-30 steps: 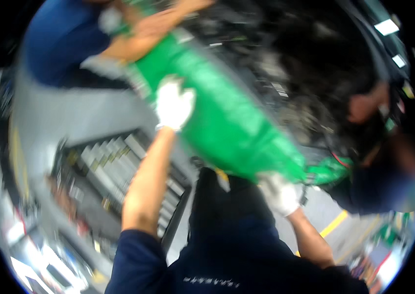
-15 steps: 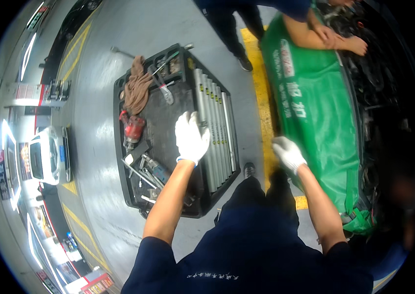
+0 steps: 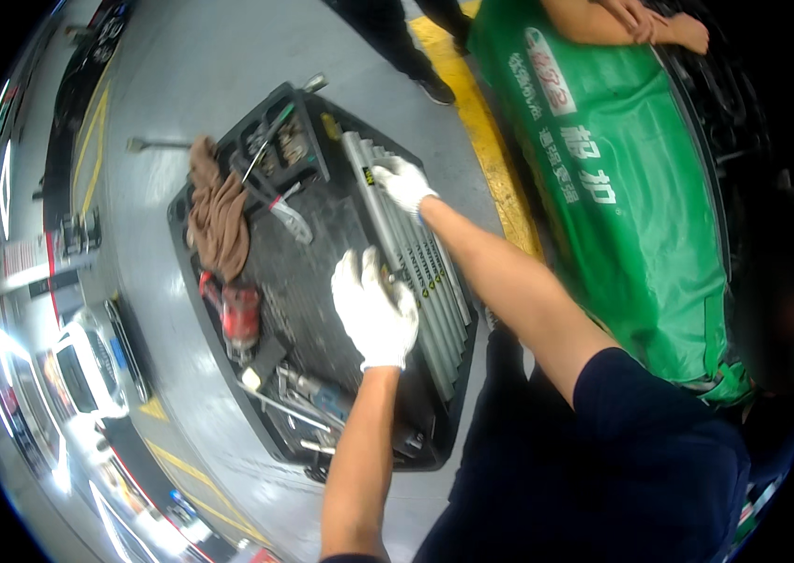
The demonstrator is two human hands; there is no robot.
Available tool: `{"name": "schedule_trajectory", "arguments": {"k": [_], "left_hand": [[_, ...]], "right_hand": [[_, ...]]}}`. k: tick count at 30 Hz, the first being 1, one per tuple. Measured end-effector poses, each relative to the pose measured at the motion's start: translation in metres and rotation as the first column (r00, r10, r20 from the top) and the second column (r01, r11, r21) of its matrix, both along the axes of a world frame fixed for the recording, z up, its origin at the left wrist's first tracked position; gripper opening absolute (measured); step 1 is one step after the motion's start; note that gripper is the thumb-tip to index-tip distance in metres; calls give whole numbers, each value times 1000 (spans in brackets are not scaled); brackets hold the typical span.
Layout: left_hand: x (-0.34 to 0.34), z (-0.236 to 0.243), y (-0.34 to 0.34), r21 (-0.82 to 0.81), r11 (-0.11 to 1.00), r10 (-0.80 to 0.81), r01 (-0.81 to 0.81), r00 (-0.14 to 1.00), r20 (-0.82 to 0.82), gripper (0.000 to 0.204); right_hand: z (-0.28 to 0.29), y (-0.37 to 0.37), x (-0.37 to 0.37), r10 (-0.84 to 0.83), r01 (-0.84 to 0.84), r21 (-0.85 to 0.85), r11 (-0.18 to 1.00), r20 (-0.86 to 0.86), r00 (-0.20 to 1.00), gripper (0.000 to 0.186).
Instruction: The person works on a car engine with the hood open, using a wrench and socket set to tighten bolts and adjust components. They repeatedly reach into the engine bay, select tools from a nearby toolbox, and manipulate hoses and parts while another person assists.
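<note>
My right hand (image 3: 403,184), in a white glove, reaches across to the silver drawer handles (image 3: 408,246) along the tool cart's right side. Its fingers bend over one handle near the far end. Above the black cart top (image 3: 298,281) is my left hand (image 3: 376,314), also gloved. A small metal piece (image 3: 397,276) shows between its index finger and thumb, too small to name. Left of this hand lie a red power tool (image 3: 239,317) and a blue-grey power tool (image 3: 322,394). Farther off are red-handled pliers (image 3: 289,218) and a brown cloth (image 3: 219,214).
A green cover (image 3: 627,216) drapes over a vehicle's side at the right. Another person's forearms (image 3: 603,21) rest on it, with their legs (image 3: 392,42) behind the cart. A long bar (image 3: 160,144) juts past the cart's left edge. A white car (image 3: 87,366) stands at far left.
My right hand has swung left from beside the green cover to the drawer handles. My left hand stays over the cart top. The view has shifted and turned.
</note>
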State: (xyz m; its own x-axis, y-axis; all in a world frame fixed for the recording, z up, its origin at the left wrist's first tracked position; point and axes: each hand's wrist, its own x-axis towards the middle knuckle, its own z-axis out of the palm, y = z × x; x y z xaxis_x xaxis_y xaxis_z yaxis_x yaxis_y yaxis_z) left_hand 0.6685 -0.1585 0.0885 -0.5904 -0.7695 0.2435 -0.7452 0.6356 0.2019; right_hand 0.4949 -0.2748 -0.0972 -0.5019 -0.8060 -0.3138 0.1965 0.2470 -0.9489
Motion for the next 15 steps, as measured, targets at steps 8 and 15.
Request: {"name": "schedule_trajectory", "arguments": {"k": [8, 15], "left_hand": [[-2, -3, 2, 61, 997, 41, -47, 995, 91, 60], [2, -2, 2, 61, 993, 95, -104, 986, 138, 60]], "right_hand": [[8, -32, -23, 134, -228, 71, 971, 630, 765, 83], [10, -34, -28, 318, -311, -92, 946, 454, 832, 84]]}}
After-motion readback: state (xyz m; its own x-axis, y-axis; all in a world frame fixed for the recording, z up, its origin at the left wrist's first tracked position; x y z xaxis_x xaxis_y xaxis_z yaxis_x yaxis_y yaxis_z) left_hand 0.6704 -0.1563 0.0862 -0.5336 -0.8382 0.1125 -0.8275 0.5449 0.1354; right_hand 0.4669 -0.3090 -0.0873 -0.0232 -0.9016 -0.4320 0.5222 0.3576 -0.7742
